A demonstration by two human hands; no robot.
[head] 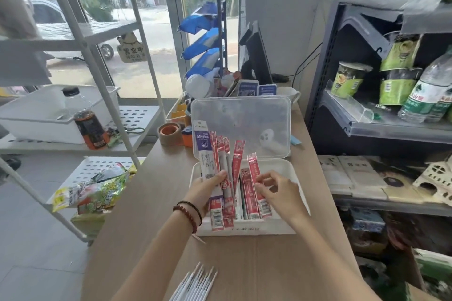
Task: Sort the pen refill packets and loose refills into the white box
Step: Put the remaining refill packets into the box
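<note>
The white box (276,228) lies open on the wooden counter, its clear lid (241,124) standing up behind it. My left hand (206,188) grips a fanned bundle of refill packets (215,161), several red and one purple-and-white, held upright over the box's left side. My right hand (276,188) pinches a red packet (255,188) that leans in the box beside another red one. Several loose white refills (195,283) lie on the counter at the near edge, apart from both hands.
A tape roll (170,133) and desk clutter sit behind the box on the left. A monitor (255,56) stands at the back. White wire shelving (102,115) with a bottle and snack bags is at left, a dark goods shelf (381,127) at right.
</note>
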